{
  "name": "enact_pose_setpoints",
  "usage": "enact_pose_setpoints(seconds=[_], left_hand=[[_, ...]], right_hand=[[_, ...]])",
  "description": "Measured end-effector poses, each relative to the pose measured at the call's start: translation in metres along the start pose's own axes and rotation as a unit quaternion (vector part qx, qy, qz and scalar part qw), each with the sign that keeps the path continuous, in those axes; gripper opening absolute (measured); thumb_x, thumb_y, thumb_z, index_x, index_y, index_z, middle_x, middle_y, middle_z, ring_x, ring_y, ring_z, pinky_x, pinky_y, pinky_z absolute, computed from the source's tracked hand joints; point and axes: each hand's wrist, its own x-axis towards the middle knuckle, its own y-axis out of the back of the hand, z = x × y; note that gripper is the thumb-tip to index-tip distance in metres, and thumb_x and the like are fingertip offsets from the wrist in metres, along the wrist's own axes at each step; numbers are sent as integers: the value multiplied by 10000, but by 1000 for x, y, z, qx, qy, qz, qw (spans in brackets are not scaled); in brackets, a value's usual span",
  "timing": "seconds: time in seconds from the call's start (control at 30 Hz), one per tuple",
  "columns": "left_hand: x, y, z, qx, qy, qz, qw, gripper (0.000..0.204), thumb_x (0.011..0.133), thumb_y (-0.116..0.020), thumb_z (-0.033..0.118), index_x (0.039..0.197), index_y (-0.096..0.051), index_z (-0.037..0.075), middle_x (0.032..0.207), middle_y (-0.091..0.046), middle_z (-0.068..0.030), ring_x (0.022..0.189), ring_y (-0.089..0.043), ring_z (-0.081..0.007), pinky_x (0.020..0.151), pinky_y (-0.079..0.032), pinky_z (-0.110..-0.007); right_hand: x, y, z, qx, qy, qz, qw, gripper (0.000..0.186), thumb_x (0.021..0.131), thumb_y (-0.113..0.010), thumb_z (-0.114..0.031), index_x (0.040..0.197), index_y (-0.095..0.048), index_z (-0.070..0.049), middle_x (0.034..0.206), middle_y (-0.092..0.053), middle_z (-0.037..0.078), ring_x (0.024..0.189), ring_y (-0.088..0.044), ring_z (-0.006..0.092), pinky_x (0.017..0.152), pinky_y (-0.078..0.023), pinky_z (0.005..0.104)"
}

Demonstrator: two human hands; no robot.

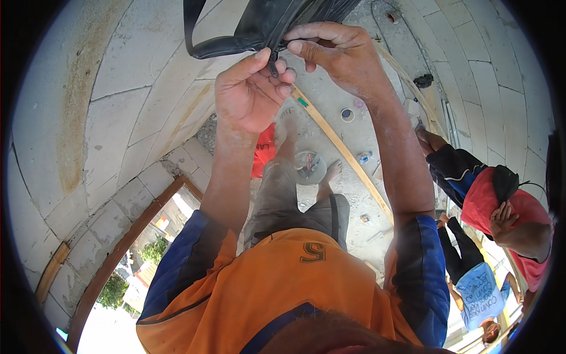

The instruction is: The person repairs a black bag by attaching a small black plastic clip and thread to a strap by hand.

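A black bag-like item [256, 23] with straps and folds is at the top of the head view. My left hand [250, 94] is palm up below it, fingers curled, with thumb and fingertips on a narrow black strip [273, 64] that hangs from it. Just to the right, my right hand [339, 56] is closed in a pinch on the black item's edge, close to the strip. What lies inside the fingers of either hand is partly hidden.
Below are a long wooden plank [330, 135], a bucket [312, 168], a red sack [263, 141] and a small container [347, 115] on a dusty floor [365, 177]. Block walls [118, 71] surround me. Two people [495, 206] [474, 289] are at right; a doorway [130, 236] is lower left.
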Motion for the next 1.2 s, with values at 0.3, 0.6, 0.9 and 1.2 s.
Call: enact_pose_setpoints(seconds=[0.3, 0.6, 0.9, 1.2], left_hand=[[1, -13, -2, 4, -3, -2, 1000, 266, 1048, -522, 201, 1083, -693, -1, 950, -695, -117, 931, -622, -263, 746, -507, -358], [1, -13, 2, 16, -19, 32, 999, 263, 1046, -526, 200, 1067, -691, -4, 951, -692, -117, 927, -626, -265, 736, -512, -356], [-2, -8, 1, 17, -17, 26, 999, 255, 1044, -528, 198, 1076, -692, 5, 958, -690, -116, 939, -625, -268, 741, -513, -362], [-1, -6, 1, 19, -14, 26, 999, 263, 1043, -525, 196, 1090, -680, -11, 961, -690, -109, 934, -615, -255, 747, -511, -350]], right_hand=[[1, 0, -1, 106, 40, -27, 993, 163, 935, -766, -155, 1056, -746, -48, 845, -688, 7, 695, -613, 89, 603, -427, 230], [5, 10, 19, 64, 105, -48, 991, 165, 967, -704, -65, 1121, -760, -42, 862, -685, 10, 687, -587, 98, 624, -467, 237], [-3, -9, 2, -39, 175, 65, 982, 165, 927, -743, -42, 1091, -752, -39, 901, -731, 33, 736, -638, 96, 638, -514, 259], [0, -12, -4, -149, 174, 39, 973, 87, 935, -702, -42, 1020, -691, -34, 843, -705, 75, 728, -659, 158, 650, -516, 307]])
